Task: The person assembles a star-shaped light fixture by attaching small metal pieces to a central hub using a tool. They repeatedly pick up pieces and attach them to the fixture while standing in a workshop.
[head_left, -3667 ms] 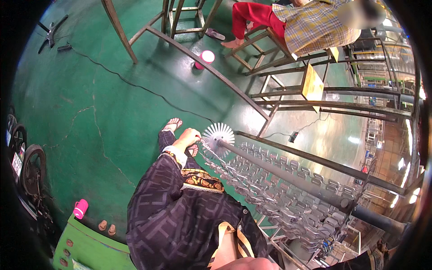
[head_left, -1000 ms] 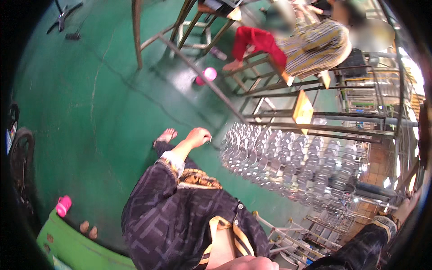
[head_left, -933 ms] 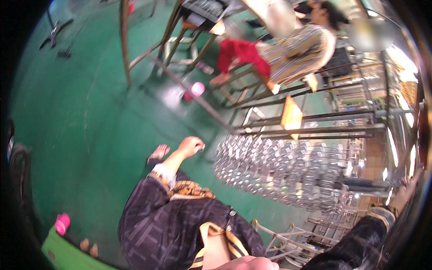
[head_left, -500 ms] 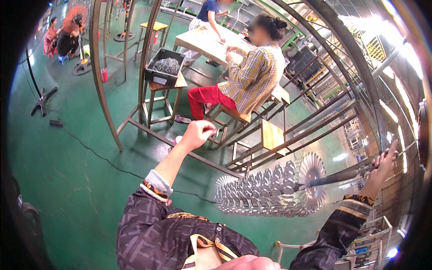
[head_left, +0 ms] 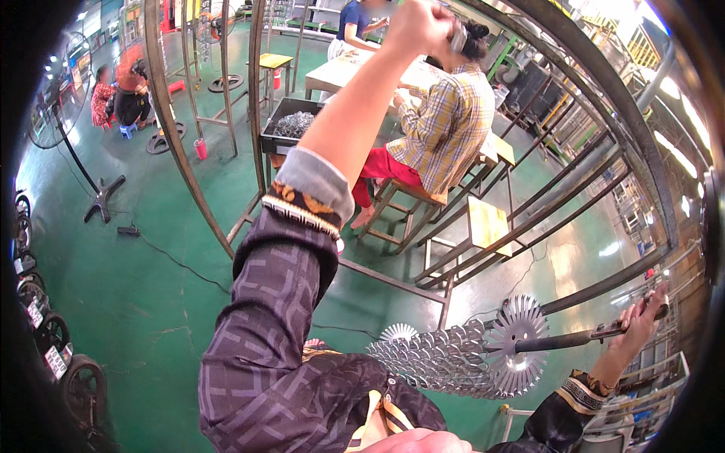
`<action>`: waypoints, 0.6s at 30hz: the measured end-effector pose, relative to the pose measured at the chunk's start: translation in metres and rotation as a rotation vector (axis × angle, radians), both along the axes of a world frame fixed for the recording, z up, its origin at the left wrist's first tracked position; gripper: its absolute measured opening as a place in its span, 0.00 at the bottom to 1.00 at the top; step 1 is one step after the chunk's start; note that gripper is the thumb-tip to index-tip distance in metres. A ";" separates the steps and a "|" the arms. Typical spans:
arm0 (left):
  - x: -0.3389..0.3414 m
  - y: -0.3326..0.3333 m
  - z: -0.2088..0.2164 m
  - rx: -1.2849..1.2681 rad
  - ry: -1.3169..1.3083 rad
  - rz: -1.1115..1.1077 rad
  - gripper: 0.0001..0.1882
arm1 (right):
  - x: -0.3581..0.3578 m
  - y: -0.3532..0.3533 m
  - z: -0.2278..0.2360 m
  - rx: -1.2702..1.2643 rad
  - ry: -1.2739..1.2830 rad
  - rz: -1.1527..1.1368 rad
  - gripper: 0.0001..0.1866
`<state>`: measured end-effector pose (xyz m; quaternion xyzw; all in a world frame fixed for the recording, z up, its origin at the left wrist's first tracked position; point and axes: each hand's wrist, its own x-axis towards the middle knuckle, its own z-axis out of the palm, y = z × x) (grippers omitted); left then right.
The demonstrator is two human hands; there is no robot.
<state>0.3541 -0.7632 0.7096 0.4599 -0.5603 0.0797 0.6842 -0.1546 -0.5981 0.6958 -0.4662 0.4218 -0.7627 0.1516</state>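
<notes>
My left hand (head_left: 421, 29) is raised at the top of the view with its fingers closed. A small shiny metal piece (head_left: 458, 36) shows at its fingertips; its exact kind is too small to make out. Off to the right, my right hand (head_left: 640, 328) is wrapped around the end of a dark metal rod (head_left: 555, 343). That rod carries a rack (head_left: 430, 359) covered in rows of curved shiny metal parts. A toothed metal disc (head_left: 518, 337) caps the rack's near end, and a smaller one (head_left: 399, 333) shows at its far end.
A large curved metal frame (head_left: 362, 272) stands before me. Beyond it, a person in a plaid shirt (head_left: 445, 113) sits at a work table (head_left: 332, 74). A black bin (head_left: 283, 143) holds metal pieces. A wooden stool (head_left: 487, 223), a fan stand (head_left: 104, 198) and a cable (head_left: 181, 270) are nearby.
My left hand has risen from the middle of the view to the top, arm stretched out. My right hand sits lower, still on the rod; the rack appears slightly lower and turned.
</notes>
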 end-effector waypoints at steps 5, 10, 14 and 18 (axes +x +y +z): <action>0.025 -0.026 0.060 -0.385 -0.203 0.022 0.11 | 0.010 0.006 -0.013 -0.015 0.022 -0.026 0.18; 0.044 -0.055 0.085 -0.298 -0.363 0.324 0.14 | -0.007 0.016 -0.018 -0.013 -0.037 -0.008 0.15; 0.048 -0.067 0.089 -0.255 -0.453 0.412 0.15 | 0.002 0.019 -0.023 -0.006 -0.022 -0.093 0.16; 0.058 -0.066 0.093 -0.234 -0.568 0.507 0.17 | -0.006 0.010 -0.037 0.021 -0.051 -0.035 0.16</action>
